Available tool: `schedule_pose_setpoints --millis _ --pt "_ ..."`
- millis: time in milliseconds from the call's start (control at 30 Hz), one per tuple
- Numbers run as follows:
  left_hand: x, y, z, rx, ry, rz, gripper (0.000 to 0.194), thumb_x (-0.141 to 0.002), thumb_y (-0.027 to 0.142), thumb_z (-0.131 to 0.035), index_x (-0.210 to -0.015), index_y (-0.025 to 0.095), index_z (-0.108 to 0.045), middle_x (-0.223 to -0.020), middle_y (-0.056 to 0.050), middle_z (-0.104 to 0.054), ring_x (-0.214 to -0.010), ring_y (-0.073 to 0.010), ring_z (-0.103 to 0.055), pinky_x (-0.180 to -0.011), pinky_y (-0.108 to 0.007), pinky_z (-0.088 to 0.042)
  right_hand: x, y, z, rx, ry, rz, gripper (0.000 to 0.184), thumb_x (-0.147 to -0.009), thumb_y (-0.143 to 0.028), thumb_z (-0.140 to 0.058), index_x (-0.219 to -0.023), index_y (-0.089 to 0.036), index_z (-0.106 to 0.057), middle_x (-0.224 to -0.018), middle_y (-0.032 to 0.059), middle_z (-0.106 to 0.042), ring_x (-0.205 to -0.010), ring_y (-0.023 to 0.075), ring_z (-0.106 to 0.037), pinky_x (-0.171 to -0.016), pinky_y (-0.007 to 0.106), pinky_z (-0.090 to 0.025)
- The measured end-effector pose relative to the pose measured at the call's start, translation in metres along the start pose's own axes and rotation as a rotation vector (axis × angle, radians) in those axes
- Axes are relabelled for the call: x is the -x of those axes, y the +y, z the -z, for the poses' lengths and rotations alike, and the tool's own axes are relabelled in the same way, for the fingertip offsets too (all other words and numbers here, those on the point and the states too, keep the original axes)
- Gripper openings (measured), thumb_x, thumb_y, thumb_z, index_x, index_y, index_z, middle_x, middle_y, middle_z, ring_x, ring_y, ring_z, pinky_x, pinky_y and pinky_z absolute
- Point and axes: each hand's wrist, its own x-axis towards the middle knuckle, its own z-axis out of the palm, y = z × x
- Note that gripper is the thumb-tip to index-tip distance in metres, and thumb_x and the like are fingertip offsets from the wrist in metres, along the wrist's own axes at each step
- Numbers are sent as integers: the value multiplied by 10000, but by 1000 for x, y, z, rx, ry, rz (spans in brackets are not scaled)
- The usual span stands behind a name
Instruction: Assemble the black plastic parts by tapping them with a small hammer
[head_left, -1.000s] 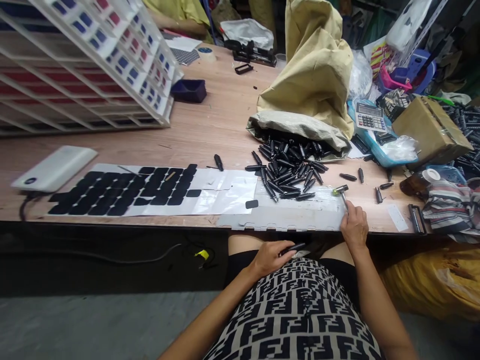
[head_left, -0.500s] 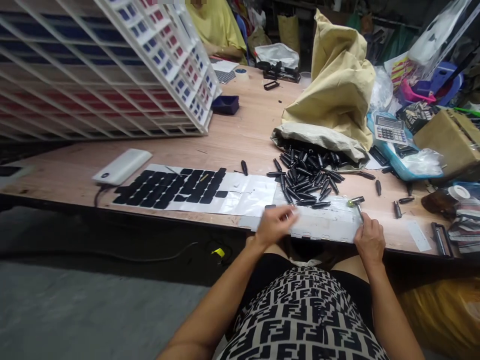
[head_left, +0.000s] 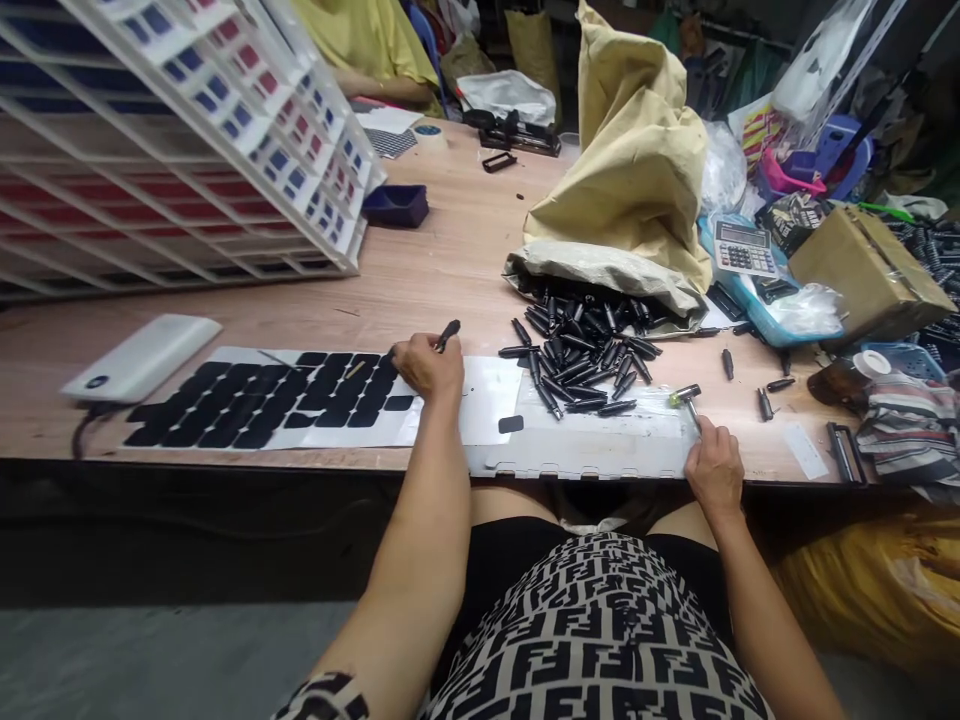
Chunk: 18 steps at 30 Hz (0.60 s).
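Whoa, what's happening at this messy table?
Somebody is working at the table with both hands. The left hand holds a dark tapered piece at a white sheet with rows of black patches. The right hand grips what looks like a small hammer near the front edge. A heap of dark pieces lies at the mouth of a tan sack.

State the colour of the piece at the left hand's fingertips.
The piece is black; the head view shows it.
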Motion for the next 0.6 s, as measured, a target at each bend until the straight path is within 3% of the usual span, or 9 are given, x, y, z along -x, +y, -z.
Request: schedule_pose_setpoints --millis 67,200,267,367,467,600 --pt "35 7 9 103 -40 -192 190 -881 282 -654 -1021 154 -657 -1056 -100 -652 -1008 -245 -602 -965 -417 -493 0 0 0 -20 -11 -11 456 -919 -124 -427 -1345 -137 -590 -924 111 -560 -883 261 -498 -784 359 -444" --pt "123 21 14 305 -460 -694 210 -905 341 -664 -1066 210 -699 -981 -38 -708 -903 -202 -603 -858 -346 -489 0 4 -3 -69 0 -36 417 -955 -185 -435 -1328 -156 -618 -933 103 -605 -882 251 -544 -808 353 -471" --pt "155 22 8 276 -599 -830 192 -906 339 -678 -1047 217 -724 -940 -36 -723 -882 -208 -587 -844 -351 -468 -2 8 -4 -151 8 -60 404 -964 -223 -438 -1313 -161 -632 -942 101 -636 -886 246 -575 -812 350 -490" --pt "177 18 -4 173 -657 -884 177 -904 318 -688 -1037 213 -738 -946 -50 -725 -905 -228 -581 -847 -368 -441 -2 9 4 -354 47 -103 414 -984 -277 -424 -1333 -175 -622 -1069 117 -685 -972 243 -621 -883 371 -518" --pt "177 15 -11 104 -651 -899 178 -886 304 -708 -1042 224 -740 -961 -53 -712 -947 -242 -578 -847 -378 -419 1 1 23 -549 73 -157 448 -995 -339 -444 -1394 -187 -579 -1195 130 -686 -1020 237 -644 -951 409 -524" --pt "176 18 -13 74 -656 -903 170 -873 331 -729 -1010 232 -751 -949 -54 -702 -941 -246 -565 -845 -396 -393 12 -23 47 -740 -40 -213 461 -985 -362 -505 -1403 -178 -576 -970 74 -702 -848 193 -659 -843 350 -556"
